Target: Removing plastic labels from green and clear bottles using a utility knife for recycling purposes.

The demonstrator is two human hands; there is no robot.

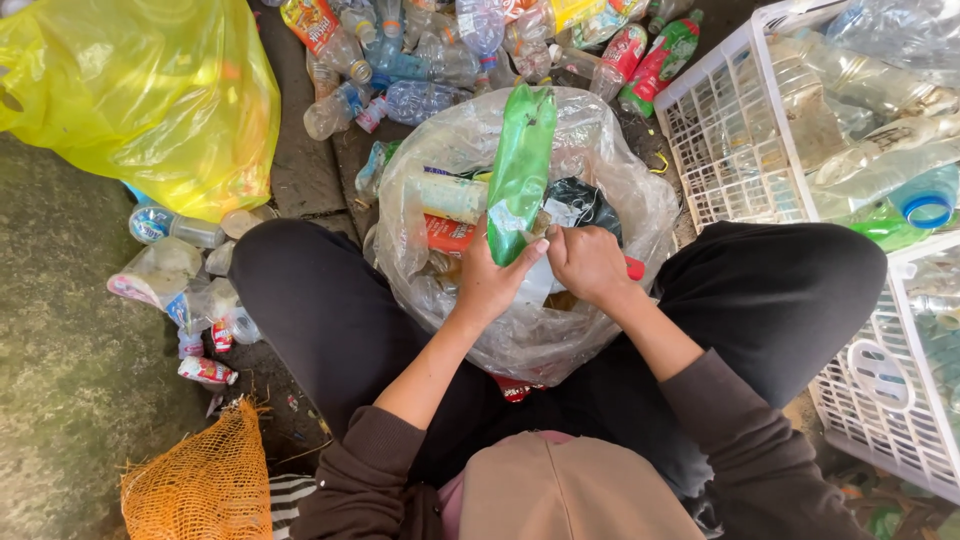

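Note:
My left hand [492, 280] grips the lower end of a flattened green plastic bottle [522, 165] that stands upright over a clear plastic bag [610, 165] between my knees. My right hand [588, 262] pinches at the bottle's label near its base, fingers closed on it. The bag holds torn labels, wrappers and a dark scrap. My legs in black trousers lie on either side of the bag.
A full yellow bag [150, 95] lies far left. Loose plastic bottles [420, 60] are piled ahead. A white plastic crate [740, 140] with clear bottles stands at right. An orange net sack [205, 480] lies near left, with crushed bottles [185, 290] beside my left knee.

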